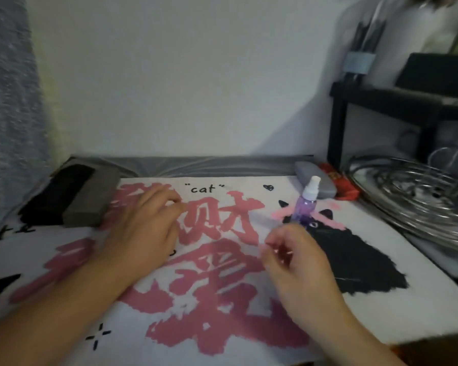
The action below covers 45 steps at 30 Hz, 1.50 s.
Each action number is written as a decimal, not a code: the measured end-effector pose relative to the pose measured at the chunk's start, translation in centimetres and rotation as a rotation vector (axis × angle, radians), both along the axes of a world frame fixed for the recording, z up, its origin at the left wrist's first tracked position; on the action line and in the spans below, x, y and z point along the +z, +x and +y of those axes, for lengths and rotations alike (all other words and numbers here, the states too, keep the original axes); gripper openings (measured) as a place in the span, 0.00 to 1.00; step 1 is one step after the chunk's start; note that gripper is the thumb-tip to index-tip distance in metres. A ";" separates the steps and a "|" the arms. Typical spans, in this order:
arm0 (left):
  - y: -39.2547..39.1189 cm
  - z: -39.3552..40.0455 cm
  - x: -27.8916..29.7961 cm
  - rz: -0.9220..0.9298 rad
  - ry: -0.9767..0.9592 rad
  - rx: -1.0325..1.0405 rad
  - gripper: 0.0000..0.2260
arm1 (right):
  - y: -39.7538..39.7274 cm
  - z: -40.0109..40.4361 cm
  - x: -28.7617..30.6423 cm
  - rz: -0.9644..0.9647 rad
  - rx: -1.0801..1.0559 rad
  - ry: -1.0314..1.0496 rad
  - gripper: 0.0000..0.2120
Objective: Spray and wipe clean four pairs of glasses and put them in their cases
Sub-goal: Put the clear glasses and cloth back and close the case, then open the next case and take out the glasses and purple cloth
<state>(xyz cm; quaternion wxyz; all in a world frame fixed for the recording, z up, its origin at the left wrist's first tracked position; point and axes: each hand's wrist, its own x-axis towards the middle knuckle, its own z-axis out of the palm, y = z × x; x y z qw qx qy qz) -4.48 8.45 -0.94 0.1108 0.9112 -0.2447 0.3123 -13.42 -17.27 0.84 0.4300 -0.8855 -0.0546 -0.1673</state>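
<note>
A small purple spray bottle point(306, 204) with a white nozzle stands upright on the printed mat point(222, 299). My right hand point(299, 257) hovers just in front of it with fingers loosely curled and hides its base; I see nothing in the hand. Over the pink characters further left, my left hand point(143, 228) lies with relaxed fingers and holds nothing. A black case point(50, 202) and a grey-brown case point(90, 202) lie side by side at the back left. A grey-blue case point(317, 182) lies shut at the back right. No glasses are in view.
A red packet point(344, 186) lies behind the grey-blue case. A metal wire rack point(418, 196) fills the right side under a black shelf point(381, 101). A white wall stands behind the table, and a grey curtain point(8, 101) hangs at the left.
</note>
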 end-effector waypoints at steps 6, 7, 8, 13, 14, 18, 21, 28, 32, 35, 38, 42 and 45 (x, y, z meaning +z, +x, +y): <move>0.4 -2.5 -0.2 0.028 0.214 -0.037 0.12 | 3.2 -8.2 -0.2 0.153 -0.278 0.055 0.30; 0.4 -3.2 -0.2 0.063 0.203 -0.002 0.11 | 4.1 -8.4 0.1 0.176 -0.231 0.047 0.31; 0.3 -4.0 -0.1 0.103 0.175 0.033 0.11 | 5.1 -8.4 0.2 0.187 -0.174 0.034 0.27; 0.0 -5.1 0.1 0.229 -0.121 0.177 0.13 | 10.5 -6.9 0.8 0.184 -0.116 -0.046 0.12; 0.1 -4.8 0.1 0.247 -0.149 0.201 0.13 | 11.6 -6.6 1.0 0.172 -0.121 -0.038 0.11; 0.1 -4.1 0.2 0.300 -0.178 0.235 0.13 | 15.3 -4.3 1.4 0.163 -0.099 -0.003 0.12; 0.3 -3.9 0.1 0.308 -0.193 0.220 0.12 | 17.4 -3.2 0.3 0.137 -0.110 0.002 0.13; 0.5 -3.2 -0.1 0.307 -0.220 0.194 0.12 | 17.3 -4.6 -0.3 -0.098 -0.273 -0.104 0.19; 0.5 -3.2 -0.2 0.305 -0.211 0.196 0.12 | 18.6 -9.1 0.2 -0.053 -0.666 -0.582 0.22; 0.5 -3.4 -0.1 0.318 -0.199 0.206 0.11 | 19.8 -11.0 -1.2 0.218 -0.662 -0.709 0.28; 0.5 -3.4 -0.1 0.343 -0.202 0.206 0.11 | 20.5 -11.4 -1.9 0.121 -0.683 -0.673 0.27; 0.8 -3.2 -0.3 0.373 -0.230 0.196 0.11 | 20.7 -11.3 -1.4 0.058 -0.705 -0.438 0.27; 1.1 -3.1 -0.3 0.423 -0.383 0.177 0.12 | 18.8 -10.5 1.1 -0.232 -0.656 -0.181 0.28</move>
